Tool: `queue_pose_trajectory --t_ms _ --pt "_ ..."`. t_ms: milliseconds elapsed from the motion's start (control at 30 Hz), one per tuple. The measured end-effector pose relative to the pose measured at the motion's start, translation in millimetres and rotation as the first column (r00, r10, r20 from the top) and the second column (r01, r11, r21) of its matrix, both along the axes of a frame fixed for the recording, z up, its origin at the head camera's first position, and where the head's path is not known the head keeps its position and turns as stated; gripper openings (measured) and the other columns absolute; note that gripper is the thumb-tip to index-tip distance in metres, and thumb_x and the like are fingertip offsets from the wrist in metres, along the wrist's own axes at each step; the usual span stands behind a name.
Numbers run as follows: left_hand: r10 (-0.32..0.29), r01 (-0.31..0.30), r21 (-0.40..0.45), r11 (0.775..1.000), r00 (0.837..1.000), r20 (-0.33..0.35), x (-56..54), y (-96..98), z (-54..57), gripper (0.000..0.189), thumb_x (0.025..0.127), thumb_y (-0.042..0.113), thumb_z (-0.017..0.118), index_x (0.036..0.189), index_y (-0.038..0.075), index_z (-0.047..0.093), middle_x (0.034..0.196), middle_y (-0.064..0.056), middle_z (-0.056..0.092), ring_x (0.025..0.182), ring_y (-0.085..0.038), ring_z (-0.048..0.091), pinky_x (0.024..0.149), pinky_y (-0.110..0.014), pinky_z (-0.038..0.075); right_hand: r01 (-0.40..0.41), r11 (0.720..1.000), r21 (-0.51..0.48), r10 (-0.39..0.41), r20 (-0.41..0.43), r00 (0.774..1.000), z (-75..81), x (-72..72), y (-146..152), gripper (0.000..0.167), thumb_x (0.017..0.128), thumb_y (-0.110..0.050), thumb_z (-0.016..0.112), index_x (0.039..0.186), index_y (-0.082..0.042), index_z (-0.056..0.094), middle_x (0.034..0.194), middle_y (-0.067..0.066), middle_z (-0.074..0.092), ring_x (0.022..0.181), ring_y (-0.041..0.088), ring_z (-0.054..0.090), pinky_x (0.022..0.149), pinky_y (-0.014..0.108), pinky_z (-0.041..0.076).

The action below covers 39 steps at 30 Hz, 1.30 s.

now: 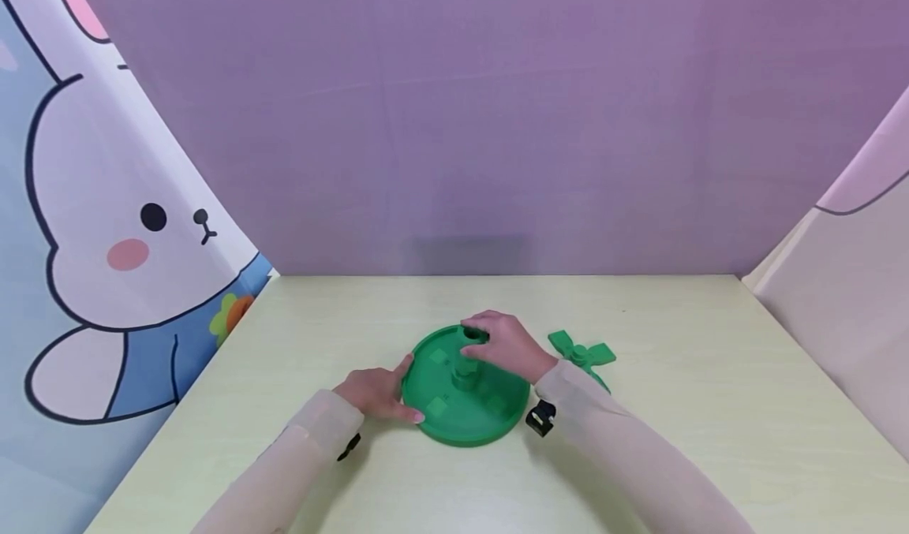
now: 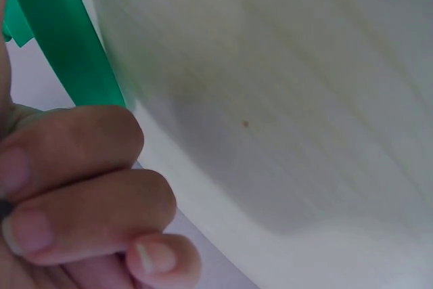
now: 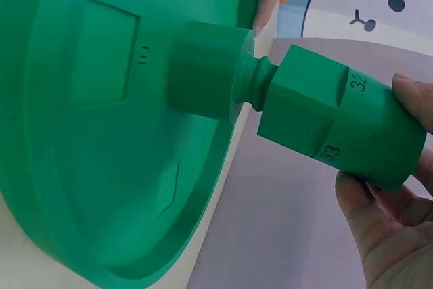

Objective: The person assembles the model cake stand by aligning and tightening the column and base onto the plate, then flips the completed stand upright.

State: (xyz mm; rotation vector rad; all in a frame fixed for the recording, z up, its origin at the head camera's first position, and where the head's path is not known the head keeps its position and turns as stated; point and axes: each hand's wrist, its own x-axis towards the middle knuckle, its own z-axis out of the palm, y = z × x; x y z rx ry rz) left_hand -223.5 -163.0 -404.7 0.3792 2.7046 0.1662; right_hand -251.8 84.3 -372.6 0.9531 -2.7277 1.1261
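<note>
"Numbered green connector [image 3: 311, 109]?"
"Right hand [image 1: 506, 346] pinches it, tilted, over the round base's [image 1: 469, 425] central post [image 3: 203, 69]."
"Left hand [image 1: 376, 393]?"
"Thumb and forefinger spread against the base at nine o'clock; a green bladed piece [image 1: 580, 354] lies between two and three."

Head view fwd/down, wrist views v. close, all incl. disc [image 1: 465, 420].

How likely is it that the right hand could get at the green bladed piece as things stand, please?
Probably not straight away: the right hand grips the numbered green piece and would likely need to let go first. The bladed piece itself lies close beside the right sleeve.
</note>
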Motion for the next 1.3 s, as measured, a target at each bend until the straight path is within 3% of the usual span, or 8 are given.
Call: queue_pose_trajectory --t_ms 367,667,767,900,1000,1300 --pt "-0.008 0.008 -0.017 1.0 1.0 -0.005 0.6 2.3 0.7 0.106 0.076 0.064 0.068 0.153 0.007 0.021 0.096 -0.007 0.063 0.094 -0.024 0.061 0.08 -0.044 0.049 -0.01 0.997 0.076 0.014 -0.049 0.999 -3.3 2.1 -7.9 0.042 0.085 -0.016 0.074 0.122 0.001 0.064 0.116 0.013 0.062 0.107 0.028 0.059 0.088 0.039 0.049" --pt "-0.016 0.016 -0.01 1.0 1.0 -0.015 -1.8 1.5 -0.2 0.106 0.076 0.064 0.068 0.153 0.007 0.021 0.094 -0.006 0.063 0.093 -0.023 0.061 0.079 -0.043 0.049 -0.054 0.998 0.014 0.052 0.076 0.996 -7.9 0.9 0.7 0.043 0.094 -0.02 0.057 0.135 -0.005 0.055 0.121 0.013 0.06 0.091 0.014 0.059 0.08 0.033 0.048" --pt "-0.011 0.011 0.003 1.0 1.0 -0.005 -1.4 0.8 -0.2 0.106 0.076 0.063 0.069 0.153 0.007 0.021 0.091 -0.006 0.062 0.091 -0.022 0.061 0.079 -0.043 0.048 -0.047 0.998 -0.029 0.05 0.11 0.993 -8.9 1.7 0.6 0.043 0.095 -0.02 0.058 0.134 -0.004 0.055 0.121 0.012 0.06 0.074 0.014 0.053 0.072 0.033 0.047" --pt "-0.013 0.013 0.006 1.0 1.0 -0.004 -0.4 0.5 -0.1 0.107 0.076 0.063 0.069 0.153 0.007 0.02 0.09 -0.005 0.061 0.09 -0.022 0.06 0.08 -0.043 0.049 -0.015 0.999 -0.05 0.021 0.121 0.992 -10.2 1.8 -1.7 0.049 0.093 -0.022 0.062 0.136 -0.002 0.051 0.129 0.013 0.056 0.085 0.021 0.058 0.078 0.038 0.049" --pt "-0.018 0.018 0.0 1.0 1.0 -0.009 0.5 0.8 -0.4 0.106 0.076 0.063 0.068 0.153 0.007 0.021 0.087 -0.004 0.06 0.087 -0.02 0.059 0.079 -0.043 0.049 0.003 0.999 -0.04 0.001 0.115 0.993 -11.5 1.7 -2.8 0.052 0.092 -0.022 0.064 0.137 -0.002 0.049 0.132 0.015 0.054 0.113 0.026 0.055 0.092 0.043 0.046" --pt "-0.014 0.014 -0.003 1.0 1.0 -0.021 2.1 1.8 0.6 0.105 0.076 0.062 0.069 0.152 0.007 0.022 0.077 -0.002 0.054 0.081 -0.018 0.056 0.076 -0.042 0.048 0.092 0.992 -0.083 -0.08 0.144 0.986 -16.5 1.4 -2.6 0.049 0.088 -0.027 0.071 0.127 -0.001 0.057 0.124 0.011 0.058 0.111 0.027 0.055 0.093 0.044 0.044"
